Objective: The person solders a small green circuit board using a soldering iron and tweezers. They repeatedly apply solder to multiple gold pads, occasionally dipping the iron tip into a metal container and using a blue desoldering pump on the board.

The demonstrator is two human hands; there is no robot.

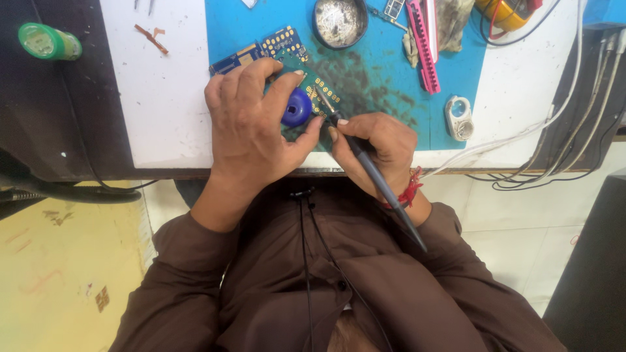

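I'm looking down at an electronics repair workshop: a white desk [163, 98] with a stained blue work mat [391, 78], bare circuit boards [261, 52], a tin of tip-cleaning wool [340, 23], a yellow meter [505, 13] and trailing white cables [554, 124].

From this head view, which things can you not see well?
- Board: mostly covered by the left hand.
- Blue round thing: half hidden by the left fingers.
- Tool tip: too small to read its contact.
- Yellow meter: cut by the top edge.

A white bench [163, 98] carries a blue mat [450, 65] and a loupe [459, 117].
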